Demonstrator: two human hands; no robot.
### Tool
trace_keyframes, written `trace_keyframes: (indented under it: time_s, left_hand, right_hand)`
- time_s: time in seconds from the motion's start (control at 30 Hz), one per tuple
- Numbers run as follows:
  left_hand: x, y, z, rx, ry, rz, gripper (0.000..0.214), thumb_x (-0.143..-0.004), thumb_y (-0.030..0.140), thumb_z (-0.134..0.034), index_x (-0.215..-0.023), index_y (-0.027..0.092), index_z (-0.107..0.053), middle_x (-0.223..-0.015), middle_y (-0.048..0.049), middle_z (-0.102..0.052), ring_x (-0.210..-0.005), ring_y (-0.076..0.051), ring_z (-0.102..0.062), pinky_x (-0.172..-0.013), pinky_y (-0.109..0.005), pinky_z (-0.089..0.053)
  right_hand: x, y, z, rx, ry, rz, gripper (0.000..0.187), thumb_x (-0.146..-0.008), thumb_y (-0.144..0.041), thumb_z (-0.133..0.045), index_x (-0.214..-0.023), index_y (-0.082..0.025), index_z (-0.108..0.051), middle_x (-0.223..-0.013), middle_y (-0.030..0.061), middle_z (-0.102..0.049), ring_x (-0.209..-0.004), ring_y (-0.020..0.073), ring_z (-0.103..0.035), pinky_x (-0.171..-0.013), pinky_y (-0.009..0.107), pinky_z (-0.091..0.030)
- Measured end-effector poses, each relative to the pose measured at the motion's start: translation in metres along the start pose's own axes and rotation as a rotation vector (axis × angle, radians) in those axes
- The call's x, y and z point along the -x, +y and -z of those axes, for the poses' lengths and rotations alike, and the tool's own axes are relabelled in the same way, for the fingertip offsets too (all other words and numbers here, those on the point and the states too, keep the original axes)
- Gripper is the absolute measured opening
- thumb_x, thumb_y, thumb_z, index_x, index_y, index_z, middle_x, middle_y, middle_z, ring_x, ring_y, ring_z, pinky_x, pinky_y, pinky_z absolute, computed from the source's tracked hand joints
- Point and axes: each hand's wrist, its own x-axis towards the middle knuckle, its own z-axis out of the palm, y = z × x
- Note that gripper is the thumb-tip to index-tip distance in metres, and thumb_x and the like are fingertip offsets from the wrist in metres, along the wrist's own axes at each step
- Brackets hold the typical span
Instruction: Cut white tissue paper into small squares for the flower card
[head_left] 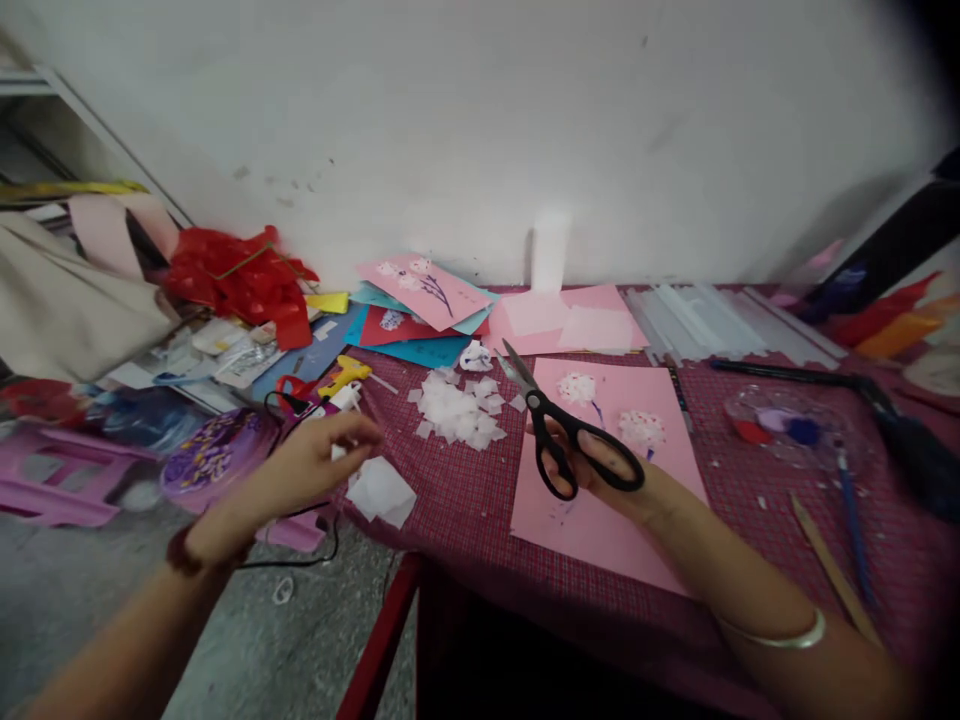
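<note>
Black-handled scissors (534,400) are in my right hand (592,465), with the fingers at the handle loops and the blades pointing up and away to the left. Below the hand lies a pink sheet (555,520) bearing white, red-dotted flower heads. Nothing shows in the grip of my left hand (319,460); its fingers are curved, with a gap between thumb and fingertips. A stack of white paper (382,492) lies just beside that hand at the table's edge. Between the hands sits a heap of small white paper squares (459,410).
A yellow glue gun (345,375) rests behind my left hand. Finished-looking flower cards (427,290) lie at the back. Clear glue sticks (697,322), a paint palette (795,425) and a blue brush (853,530) are at right. A pink stool (60,470) stands left.
</note>
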Motion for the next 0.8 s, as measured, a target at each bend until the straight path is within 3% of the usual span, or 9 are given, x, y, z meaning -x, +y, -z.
trace_keyframes:
  time_s: [0.13,0.2,0.3,0.37,0.47,0.53,0.67,0.8]
  left_hand:
    - [0.035,-0.043,-0.022,-0.447,0.019,-0.099,0.045,-0.081,0.011,-0.046,-0.12,0.021,-0.065,-0.126,-0.012,-0.063,-0.116,-0.026,-0.057,-0.101,-0.043,-0.044]
    - [0.034,-0.056,-0.031,-0.48,0.015,-0.141,0.04,-0.081,0.014,-0.048,-0.114,0.022,-0.069,-0.13,-0.0137,-0.06,-0.118,-0.028,-0.056,-0.1,-0.044,-0.044]
    - [0.021,-0.056,-0.035,-0.316,0.078,-0.187,0.024,-0.083,0.03,-0.053,-0.089,0.022,-0.075,-0.116,-0.0129,-0.068,-0.106,-0.027,-0.062,-0.092,-0.04,-0.049]
    - [0.012,-0.047,-0.034,-0.145,0.169,-0.137,0.027,-0.084,0.039,-0.053,-0.079,0.02,-0.072,-0.097,-0.0099,-0.071,-0.09,-0.024,-0.065,-0.081,-0.035,-0.052]
    - [0.002,-0.029,-0.03,0.055,0.223,-0.055,0.034,-0.087,0.046,-0.046,-0.077,0.019,-0.065,-0.073,-0.0028,-0.067,-0.067,-0.02,-0.062,-0.06,-0.028,-0.05]
    - [-0.002,-0.02,-0.027,0.091,0.197,-0.069,0.036,-0.089,0.045,-0.041,-0.08,0.019,-0.064,-0.07,-0.0019,-0.066,-0.062,-0.019,-0.06,-0.056,-0.027,-0.048]
    - [0.005,-0.018,-0.012,0.042,0.113,-0.111,0.028,-0.083,0.034,-0.051,-0.099,0.019,-0.066,-0.095,-0.0058,-0.071,-0.085,-0.022,-0.064,-0.077,-0.033,-0.051]
    - [0.024,-0.037,-0.006,-0.044,0.048,-0.113,0.042,-0.069,0.018,-0.06,-0.11,0.021,-0.069,-0.117,-0.0093,-0.067,-0.112,-0.028,-0.057,-0.102,-0.041,-0.038]
  right_hand:
    - [-0.001,-0.008,-0.016,0.273,-0.094,0.014,0.049,-0.083,-0.065,-0.054,-0.093,-0.017,-0.054,-0.071,-0.0001,-0.051,-0.055,0.0115,-0.048,-0.051,0.025,-0.037]
    - [-0.001,-0.013,-0.027,0.398,-0.121,-0.007,0.045,-0.081,-0.058,-0.06,-0.098,-0.016,-0.056,-0.07,-0.0008,-0.053,-0.054,0.0108,-0.048,-0.049,0.024,-0.038]
    - [0.004,-0.018,-0.038,0.619,-0.093,-0.025,0.042,-0.081,-0.041,-0.062,-0.115,-0.017,-0.056,-0.074,-0.0007,-0.058,-0.056,0.0115,-0.052,-0.051,0.024,-0.041]
    - [0.015,-0.02,-0.041,0.766,-0.013,-0.006,0.041,-0.079,-0.03,-0.064,-0.117,-0.018,-0.059,-0.081,0.0017,-0.063,-0.065,0.0141,-0.056,-0.059,0.026,-0.044]
    - [0.045,-0.018,-0.044,0.94,0.145,0.025,0.04,-0.076,-0.022,-0.064,-0.116,-0.022,-0.062,-0.101,0.0061,-0.068,-0.085,0.0212,-0.06,-0.075,0.032,-0.045]
    - [0.069,-0.014,-0.046,1.009,0.218,0.021,0.047,-0.075,-0.019,-0.063,-0.122,-0.024,-0.06,-0.112,0.0082,-0.067,-0.095,0.0258,-0.06,-0.081,0.036,-0.045]
    - [0.113,-0.003,-0.041,1.218,0.319,-0.022,0.056,-0.074,-0.018,-0.06,-0.13,-0.024,-0.056,-0.119,0.0113,-0.065,-0.104,0.0308,-0.06,-0.087,0.041,-0.045]
    - [0.137,0.005,-0.029,1.482,0.395,-0.09,0.052,-0.077,-0.02,-0.057,-0.129,-0.024,-0.058,-0.115,0.0113,-0.066,-0.102,0.0294,-0.063,-0.088,0.04,-0.046]
